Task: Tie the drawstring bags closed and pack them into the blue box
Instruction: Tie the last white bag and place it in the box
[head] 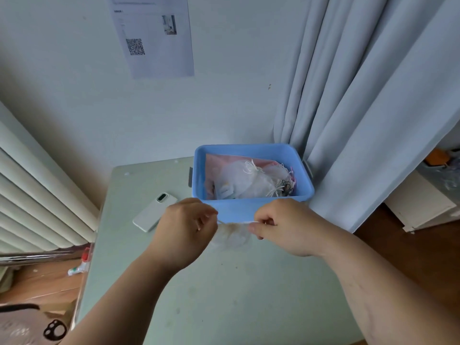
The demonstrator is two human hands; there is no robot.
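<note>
A small sheer white drawstring bag [230, 236] hangs between my two hands, just above the pale green table [224, 295]. My left hand [185, 227] pinches one end of its white string. My right hand [286, 226] pinches the other end, and the string [236, 222] runs taut between them. Behind my hands, at the table's far edge, stands the blue box [252, 207]. It holds several sheer white bags with knotted strings [251, 179] on top of something pink.
A white phone [154, 211] lies face down on the table, left of the box and close to my left hand. A grey curtain [361, 120] hangs right of the box. A radiator [37, 195] lines the left wall. Wooden floor shows on both sides of the table.
</note>
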